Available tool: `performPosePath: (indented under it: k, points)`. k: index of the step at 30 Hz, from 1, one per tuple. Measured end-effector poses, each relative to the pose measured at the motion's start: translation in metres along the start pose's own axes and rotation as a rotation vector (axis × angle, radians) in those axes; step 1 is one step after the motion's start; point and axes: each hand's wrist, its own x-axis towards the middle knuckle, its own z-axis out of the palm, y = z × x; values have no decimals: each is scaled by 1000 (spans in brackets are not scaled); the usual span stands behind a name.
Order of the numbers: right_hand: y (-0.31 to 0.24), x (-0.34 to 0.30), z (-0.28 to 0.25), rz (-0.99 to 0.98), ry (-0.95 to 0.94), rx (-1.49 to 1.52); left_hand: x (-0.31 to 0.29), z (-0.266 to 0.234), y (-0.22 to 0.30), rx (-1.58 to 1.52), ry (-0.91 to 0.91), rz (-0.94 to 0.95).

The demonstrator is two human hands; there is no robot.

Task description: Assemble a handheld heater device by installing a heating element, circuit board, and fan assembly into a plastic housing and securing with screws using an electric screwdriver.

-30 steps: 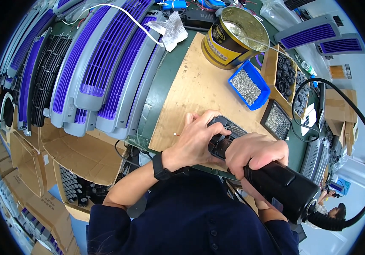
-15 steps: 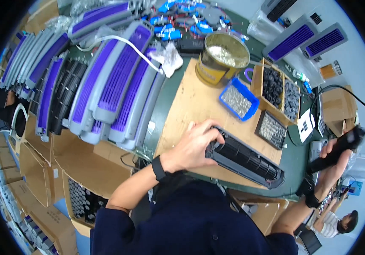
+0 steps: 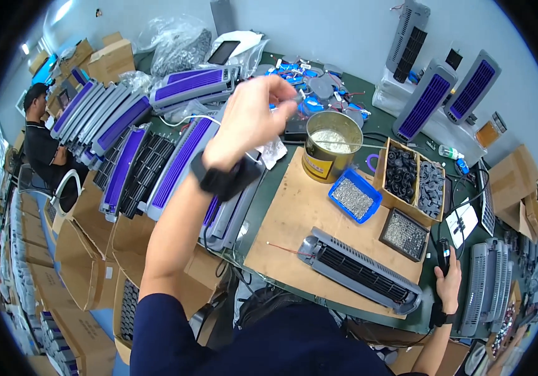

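My left hand (image 3: 253, 116) is raised over the pile of motors with blue parts (image 3: 313, 103). Its thumb and forefinger nearly meet, and a small greyish thing shows at their tips; I cannot make out what it is. At the right side of the table, my right hand (image 3: 449, 285) is closed on a black electric screwdriver (image 3: 444, 250). Between my arms, a grey tower-fan housing (image 3: 360, 269) with a black ribbed roller lies slantwise on the cardboard sheet (image 3: 281, 235). Thin red wires (image 3: 287, 249) stick out of its left end.
Beyond the housing stand a metal can (image 3: 319, 166), a blue tray of screws (image 3: 355, 195), a black tray of screws (image 3: 405, 234) and a divided box of dark parts (image 3: 407, 178). Purple-and-grey fan covers (image 3: 184, 169) are stacked left. Another person (image 3: 40, 135) sits far left.
My left hand has left the housing and risen toward the motors. My right hand, with the screwdriver, has come down to the table's right side. The view has tilted up.
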Motion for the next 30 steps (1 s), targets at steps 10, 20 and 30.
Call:
performPosePath:
  k: [10, 20, 30]
  points:
    - [-66, -25, -36, -85, 139, 139, 97, 88, -163, 924, -159, -218]
    - [-91, -28, -34, -26, 147, 258, 97, 68, -179, 923, 97, -41]
    - [-147, -27, -45, -282, 282, 463, -2, -5, 15, -1046, -19, -298]
